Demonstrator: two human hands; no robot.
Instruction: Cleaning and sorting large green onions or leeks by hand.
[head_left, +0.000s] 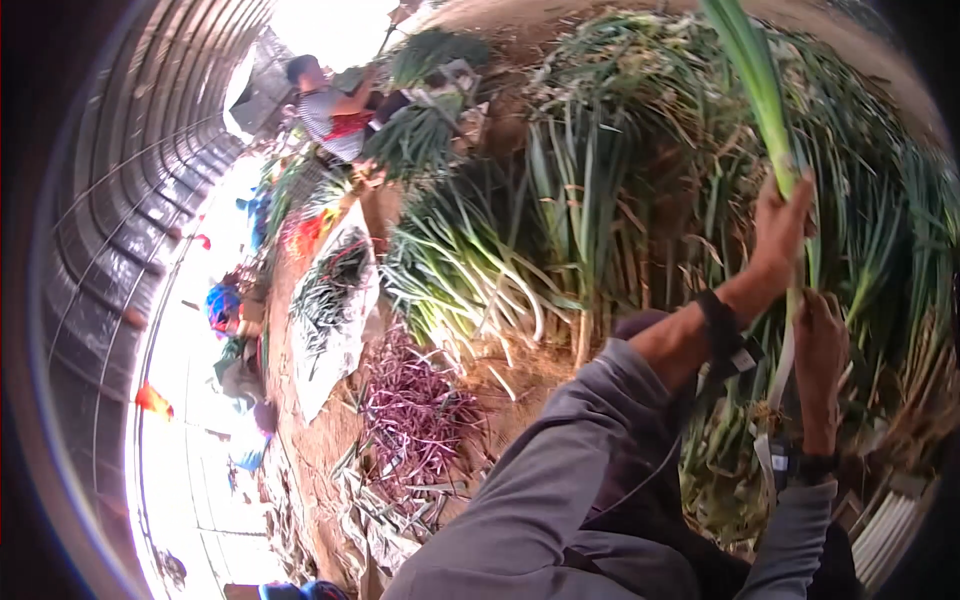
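Note:
A long green onion (762,100) stands upright in front of me on the right, its green leaves rising past the top of the view and its pale stalk running down. My left hand (780,235) is closed round it where the leaves meet the stalk. Just below, my right hand (820,335) is closed at the pale stalk, with its fingertips partly hidden. A thin whitish strip (765,455) hangs beneath, near my right wrist. Each wrist wears a dark band. Behind and beside both hands lies a large heap of green onions (875,190).
Trimmed green onions (480,270) lie left of centre, with purple stalks (415,405) nearer me. A white sheet (360,270) holds dark green stalks. Leaf scraps (735,490) litter the ground by my legs. Another person (335,115) sits far left, under a curved ribbed wall (130,160).

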